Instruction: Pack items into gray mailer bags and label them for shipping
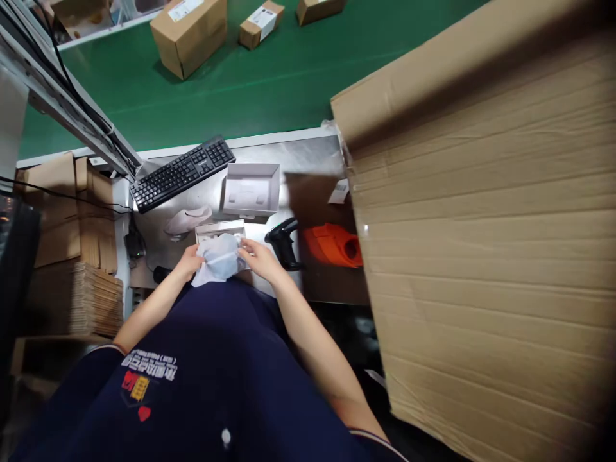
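Observation:
Both my hands grip a whitish, translucent soft wrapper [219, 256] close to my body, with whatever is inside it hidden. My left hand [191, 262] pinches its left edge; my right hand [260, 258] has its fingers on the right edge. Just behind the wrapper, and partly covered by it, is a small open white box [221, 228]. Beyond that lies a larger white box part [253, 189], open side up. A crumpled pale wrapper [187, 221] rests to the left. Right of my right hand is a black handheld scanner [285, 244].
A black keyboard [185, 172] lies at the back left of the metal table. An orange object [333, 245] is at the right, beside a large cardboard sheet [471, 224]. Cardboard boxes [190, 38] stand on the green conveyor belt [298, 83]. Flattened cartons [96, 295] are stacked left.

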`<state>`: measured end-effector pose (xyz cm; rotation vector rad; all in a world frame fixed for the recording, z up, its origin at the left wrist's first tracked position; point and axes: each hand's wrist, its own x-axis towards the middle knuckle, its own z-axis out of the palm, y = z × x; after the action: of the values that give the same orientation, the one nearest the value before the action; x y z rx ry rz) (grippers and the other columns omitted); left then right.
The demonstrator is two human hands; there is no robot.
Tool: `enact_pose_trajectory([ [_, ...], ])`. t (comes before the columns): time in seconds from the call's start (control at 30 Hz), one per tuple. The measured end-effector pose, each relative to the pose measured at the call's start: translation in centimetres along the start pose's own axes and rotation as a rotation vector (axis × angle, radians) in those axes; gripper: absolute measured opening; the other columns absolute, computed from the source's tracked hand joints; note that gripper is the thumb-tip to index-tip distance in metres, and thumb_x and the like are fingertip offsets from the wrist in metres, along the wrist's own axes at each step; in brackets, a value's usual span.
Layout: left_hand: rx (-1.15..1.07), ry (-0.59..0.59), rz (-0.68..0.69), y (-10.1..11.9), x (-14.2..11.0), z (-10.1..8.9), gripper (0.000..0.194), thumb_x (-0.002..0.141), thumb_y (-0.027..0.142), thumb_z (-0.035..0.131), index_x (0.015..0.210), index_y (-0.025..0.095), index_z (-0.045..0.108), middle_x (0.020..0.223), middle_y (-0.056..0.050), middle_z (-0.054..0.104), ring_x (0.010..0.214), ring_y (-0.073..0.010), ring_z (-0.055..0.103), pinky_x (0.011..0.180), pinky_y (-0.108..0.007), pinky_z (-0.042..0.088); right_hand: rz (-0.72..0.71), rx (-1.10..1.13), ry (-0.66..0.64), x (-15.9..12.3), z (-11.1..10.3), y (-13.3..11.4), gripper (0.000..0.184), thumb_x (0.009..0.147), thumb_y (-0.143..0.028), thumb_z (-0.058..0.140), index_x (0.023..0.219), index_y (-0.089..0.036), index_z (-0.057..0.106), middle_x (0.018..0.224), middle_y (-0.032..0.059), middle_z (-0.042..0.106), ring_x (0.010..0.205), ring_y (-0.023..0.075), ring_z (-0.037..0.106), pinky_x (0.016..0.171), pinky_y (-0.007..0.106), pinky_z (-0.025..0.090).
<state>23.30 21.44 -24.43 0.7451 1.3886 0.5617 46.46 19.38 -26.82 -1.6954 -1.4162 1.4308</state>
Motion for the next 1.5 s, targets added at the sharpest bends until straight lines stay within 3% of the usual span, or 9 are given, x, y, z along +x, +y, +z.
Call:
enact_pose_trajectory([
  [0.27, 0.113, 0.059, 0.372, 1.6, 0.2, 0.3, 0.029, 0.056, 0.014, 0.052, 0.072, 0.017, 0.076, 0.075, -0.001, 0.075, 0.077, -0.0195, 0.066, 0.076, -0.028, 0.052, -0.031, 0.0, -0.076, 0.6, 1.3, 0.5, 0.062, 0.091, -0.038, 0.063, 0.147, -0.014, 0.051, 0.148, 0.02, 0.058, 0.138, 0.0357, 0.056, 0.117, 0.055, 0.045],
  [0.47, 0.122, -0.004, 0.268, 3.0, 1.7, -0.8, 0.033, 0.055, 0.019, 0.052, 0.076, 0.017, 0.077, 0.073, -0.002, 0.075, 0.068, -0.019, 0.064, 0.068, -0.028, 0.05, 0.012, 0.272, -0.084, -0.4, 0.5, 0.3, 0.099, 0.081, -0.055, 0.076, 0.161, -0.018, 0.032, 0.169, 0.0182, 0.031, 0.155, 0.0317, 0.035, 0.128, 0.051, 0.031],
  [0.57, 0.198, 0.004, 0.22, 2.7, 3.2, -0.2, 0.031, 0.056, 0.018, 0.053, 0.076, 0.015, 0.076, 0.068, -0.003, 0.072, 0.066, -0.0198, 0.064, 0.066, -0.029, 0.051, 0.027, 0.278, 0.006, -0.7, 0.8, 0.5, 0.094, 0.081, -0.051, 0.075, 0.158, -0.016, 0.035, 0.159, 0.0204, 0.047, 0.144, 0.0335, 0.05, 0.122, 0.053, 0.04],
  [0.67, 0.292, 0.033, 0.256, 2.6, 4.2, 0.2, 0.026, 0.057, 0.014, 0.052, 0.071, 0.015, 0.074, 0.07, -0.004, 0.071, 0.071, -0.0211, 0.064, 0.07, -0.031, 0.052, 0.04, 0.063, 0.11, -1.2, 1.5, 0.5, 0.093, 0.086, -0.048, 0.069, 0.161, -0.011, 0.029, 0.158, 0.0256, 0.045, 0.146, 0.0381, 0.045, 0.122, 0.057, 0.037],
  [0.87, 0.687, 0.023, 0.45, 2.5, 2.8, -0.4, 0.027, 0.058, 0.0, 0.056, 0.065, 0.02, 0.073, 0.084, -0.008, 0.072, 0.103, -0.0284, 0.06, 0.101, -0.043, 0.048, 0.028, -0.29, 0.139, -2.7, 1.7, -0.9, 0.081, 0.098, -0.05, 0.056, 0.161, -0.006, 0.029, 0.147, 0.0295, 0.053, 0.137, 0.0433, 0.052, 0.109, 0.056, 0.048],
  [1.0, 1.123, -0.032, 0.563, 0.2, 0.9, -0.8, 0.041, 0.072, 0.0, 0.055, 0.094, 0.023, 0.081, 0.109, -0.01, 0.075, 0.114, -0.0305, 0.057, 0.105, -0.05, 0.048, 0.0, -0.548, 0.158, -3.2, 2.3, -1.5, 0.06, 0.096, -0.037, 0.059, 0.149, -0.012, 0.047, 0.137, 0.025, 0.059, 0.123, 0.0404, 0.059, 0.097, 0.051, 0.054],
  [1.2, 1.129, 0.123, 0.601, -2.2, -1.7, -1.6, 0.051, 0.086, 0.012, 0.056, 0.134, 0.023, 0.069, 0.156, -0.015, 0.049, 0.131, -0.036, 0.05, 0.11, -0.053, 0.045, 0.016, -0.818, 0.132, -3.8, 2.9, -2.1, 0.028, 0.092, -0.018, 0.057, 0.115, -0.007, 0.07, 0.133, 0.0314, 0.057, 0.118, 0.0452, 0.057, 0.091, 0.056, 0.054],
  [1.4, 1.215, -0.128, 0.592, -1.3, -2.1, 0.0, 0.037, 0.092, 0.019, 0.058, 0.128, 0.019, 0.07, 0.128, -0.02, 0.067, 0.119, -0.036, 0.06, 0.107, -0.051, 0.044, -0.185, -0.86, 0.133, -3.4, 2.7, -1.1, 0.041, 0.091, -0.023, 0.066, 0.13, -0.01, 0.064, 0.155, 0.0294, 0.045, 0.142, 0.0451, 0.044, 0.109, 0.062, 0.047],
  [1.5, 1.174, -0.096, 0.628, 0.3, -1.7, 0.0, 0.031, 0.092, 0.024, 0.062, 0.121, 0.019, 0.073, 0.12, -0.019, 0.07, 0.118, -0.0364, 0.061, 0.111, -0.052, 0.04, -0.21, -0.796, 0.146, -3.3, 2.2, -0.1, 0.033, 0.089, -0.025, 0.067, 0.119, -0.012, 0.069, 0.156, 0.0274, 0.045, 0.147, 0.0447, 0.039, 0.116, 0.063, 0.04],
])
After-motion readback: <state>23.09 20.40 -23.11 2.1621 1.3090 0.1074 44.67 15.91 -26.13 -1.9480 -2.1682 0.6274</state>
